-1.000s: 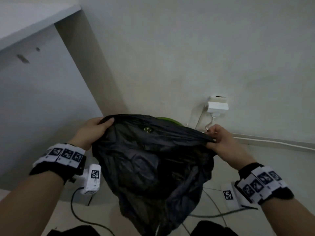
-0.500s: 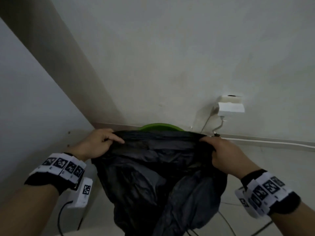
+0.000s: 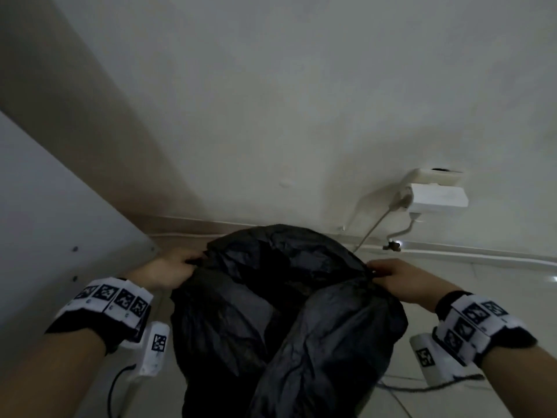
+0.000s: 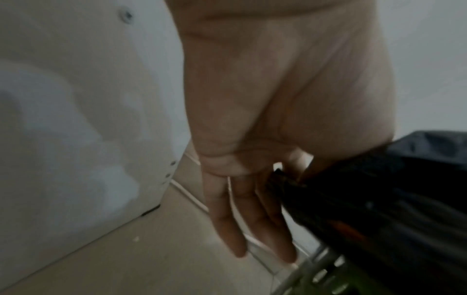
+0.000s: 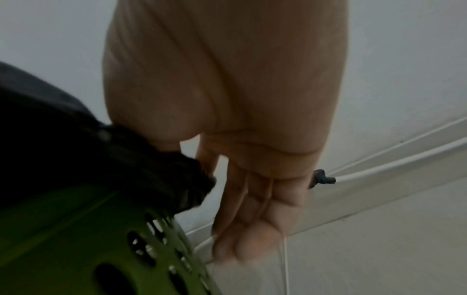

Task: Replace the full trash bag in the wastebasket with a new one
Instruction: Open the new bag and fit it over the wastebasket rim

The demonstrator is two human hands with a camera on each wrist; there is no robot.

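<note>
A black trash bag (image 3: 286, 312) hangs open between my hands and drapes down toward me. My left hand (image 3: 171, 270) pinches its left edge with thumb and forefinger; the other fingers (image 4: 227, 219) point down outside the bag (image 4: 379, 199). At the right edge (image 5: 151, 169), my right hand (image 3: 401, 279) pinches the bag the same way, its fingers (image 5: 252, 209) hanging down. The green perforated wastebasket (image 5: 76, 239) sits right under the bag's edge; a bit of it (image 4: 328, 279) also shows in the left wrist view. The bag hides it in the head view.
A white cabinet panel (image 3: 60, 221) stands close on the left. On the wall behind is a socket with a white plug (image 3: 434, 197), and a white cable (image 3: 482, 254) runs along the baseboard. Thin cables (image 3: 422, 387) lie on the tiled floor at the right.
Both hands have gone down and apart with the bag's edge. The green rim that showed behind the bag is now covered by it.
</note>
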